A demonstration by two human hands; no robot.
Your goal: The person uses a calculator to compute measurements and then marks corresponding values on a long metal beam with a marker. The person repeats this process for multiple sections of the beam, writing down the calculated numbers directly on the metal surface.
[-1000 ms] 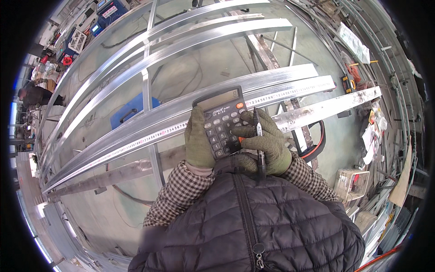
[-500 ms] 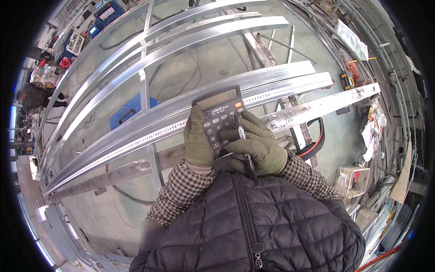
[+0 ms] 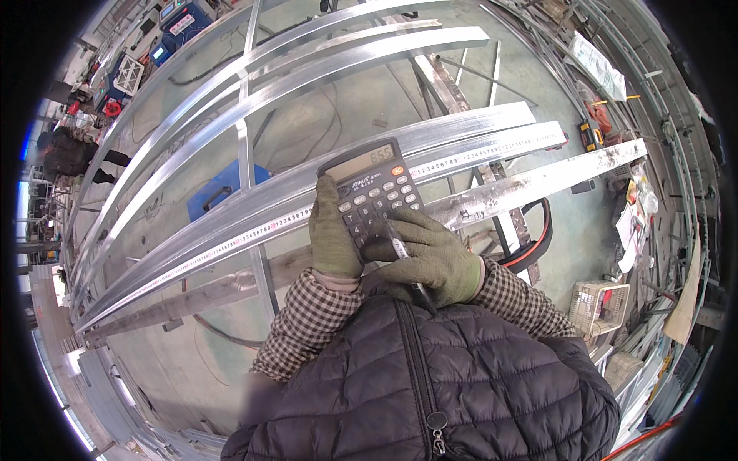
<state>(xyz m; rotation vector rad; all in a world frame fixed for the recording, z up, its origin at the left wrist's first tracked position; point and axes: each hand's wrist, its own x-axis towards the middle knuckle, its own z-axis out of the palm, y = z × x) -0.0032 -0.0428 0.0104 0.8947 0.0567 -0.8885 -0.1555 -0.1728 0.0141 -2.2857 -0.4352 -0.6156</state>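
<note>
A dark grey calculator (image 3: 369, 175) rests in my left hand (image 3: 334, 237), the gloved fingers wrapped round its left side. Digits show on its display, and more of them than before. My right hand (image 3: 434, 260), in the same green kind of glove, is closed around a black-and-white pen (image 3: 399, 249). Its fingertips lie over the calculator's lower right keys and hide several of them. Just beyond my hands, a tape measure's white blade (image 3: 296, 217) is stretched along a long shiny metal bar (image 3: 492, 146).
More long metal bars (image 3: 384, 46) lie across supports farther off. A blue case (image 3: 223, 192) is on the floor at the left. To the right stand a white plastic crate (image 3: 598, 307) and a yellow-and-black tool (image 3: 590, 136). At the far left another person (image 3: 69, 157) bends over.
The calculator has shifted slightly left and toward the far side. My right hand has moved down across the keys, and the display has gained a digit. The other person has shifted.
</note>
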